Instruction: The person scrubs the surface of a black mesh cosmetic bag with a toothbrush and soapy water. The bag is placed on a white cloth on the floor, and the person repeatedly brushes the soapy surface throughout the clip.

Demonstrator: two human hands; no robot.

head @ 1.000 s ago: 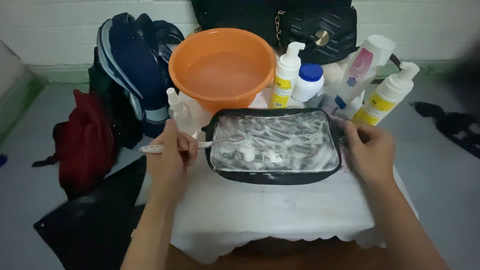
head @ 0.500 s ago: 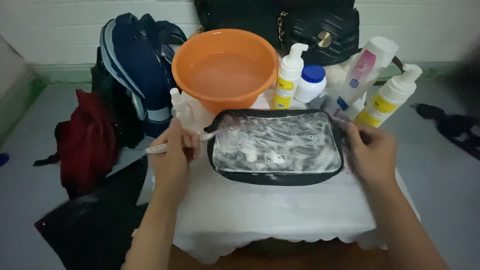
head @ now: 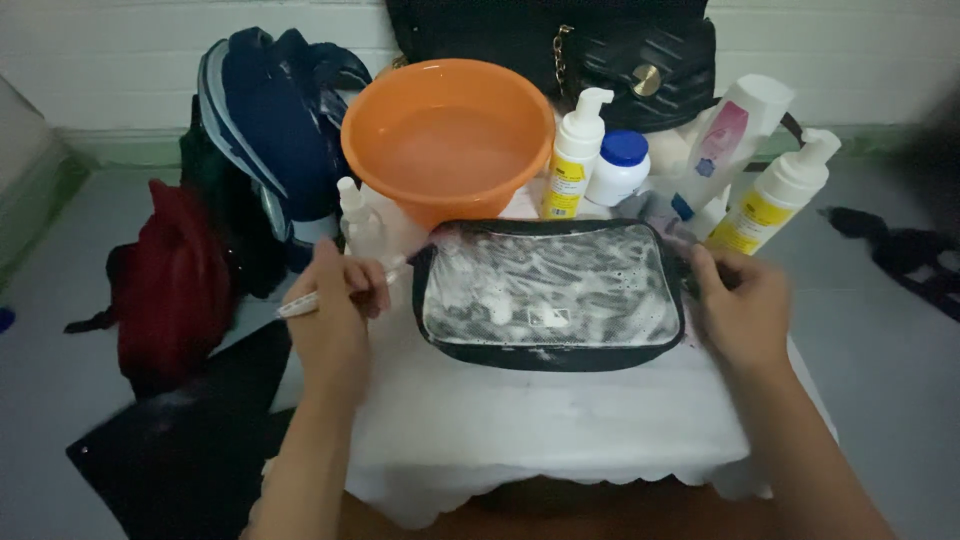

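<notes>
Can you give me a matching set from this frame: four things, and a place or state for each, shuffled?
Things:
1. round orange plastic basin
2. black rectangular pouch
3. red fabric bag
4. thin white brush

Places or states:
A. held in the left hand
B. on the floor left of the table
C. holds water, behind the pouch
D. covered in white foam, flat on the white cloth

Pairs: 1-C, 2-D, 3-B, 4-A. The right hand steadies the pouch's right end.
</notes>
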